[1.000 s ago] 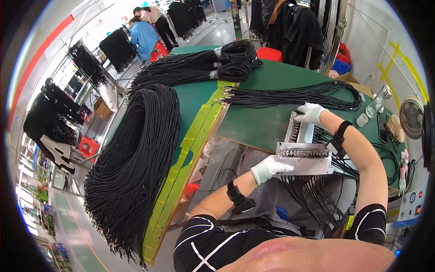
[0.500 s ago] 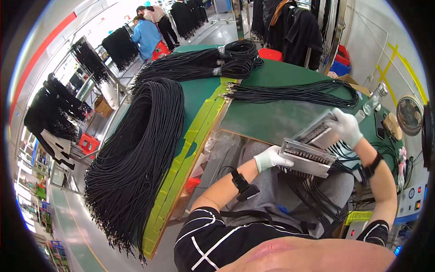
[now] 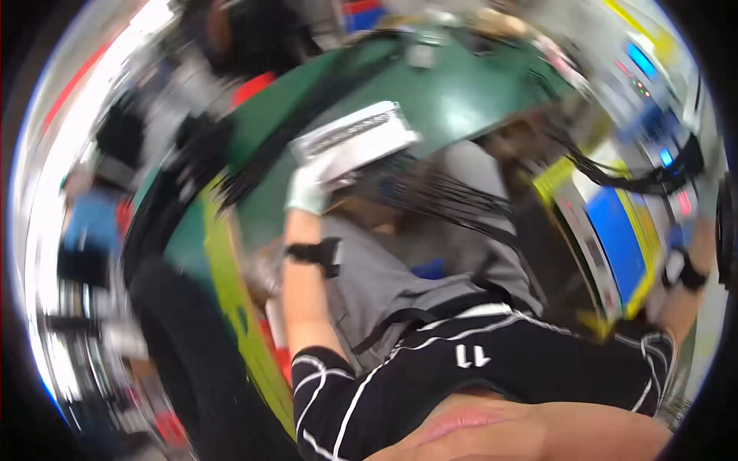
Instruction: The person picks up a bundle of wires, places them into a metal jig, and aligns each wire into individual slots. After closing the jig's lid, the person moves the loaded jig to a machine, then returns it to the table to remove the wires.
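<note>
My left hand (image 3: 309,188), in a white glove, grips the near left end of a silver rectangular metal fixture (image 3: 369,142) with a dark slotted row along it. The fixture is held tilted over the near edge of the green table (image 3: 453,96). Several thin black cables (image 3: 453,201) trail from beneath it to the right across my lap. At the far right my right forearm (image 3: 698,242), with a black wristband, reaches out beside the equipment. Blur and the dark picture rim hide the fingers of my right hand. Near it hangs a bunch of black cables (image 3: 626,182).
A yellow-edged unit with a blue panel (image 3: 619,238) stands to my right, below a control box with lights (image 3: 642,84). More black cables (image 3: 307,104) lie across the table. Yellow tape (image 3: 231,300) covers the left table edge, beside a large dark cable bundle (image 3: 184,338).
The view has swung right and is blurred. My right hand has left the fixture and moved far right. My left hand still holds the fixture.
</note>
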